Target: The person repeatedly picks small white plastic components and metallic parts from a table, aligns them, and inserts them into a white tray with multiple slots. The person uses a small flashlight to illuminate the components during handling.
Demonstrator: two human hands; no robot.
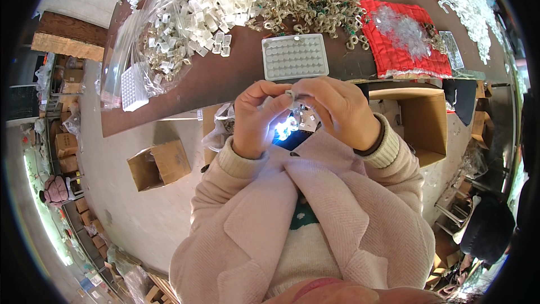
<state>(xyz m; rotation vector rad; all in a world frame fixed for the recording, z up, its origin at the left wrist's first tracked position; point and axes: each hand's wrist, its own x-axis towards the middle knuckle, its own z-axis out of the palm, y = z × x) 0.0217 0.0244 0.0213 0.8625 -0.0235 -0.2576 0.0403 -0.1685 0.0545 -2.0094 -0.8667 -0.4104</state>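
Observation:
Close together in front of my chest, just beyond the table's near edge, my left hand (256,117) and my right hand (344,111) are both closed, thumbs and fingers pinching at one small piece between them. A string of small lights (286,128) glows bluish white just below the fingertips, apparently hanging from that piece. Fingers hide most of what is pinched. Directly past my hands lies a pale tray (298,76) with rows of round cells. Behind it is a heap of coiled clear-wire light strings (315,14).
Small white plastic cases (219,0) are heaped across the table (225,73). At left sits a clear plastic bag (163,39) of parts. A red quilted cloth (385,59) carries clear plastic pieces (402,28). Cardboard boxes (171,160) (430,124) stand below the table.

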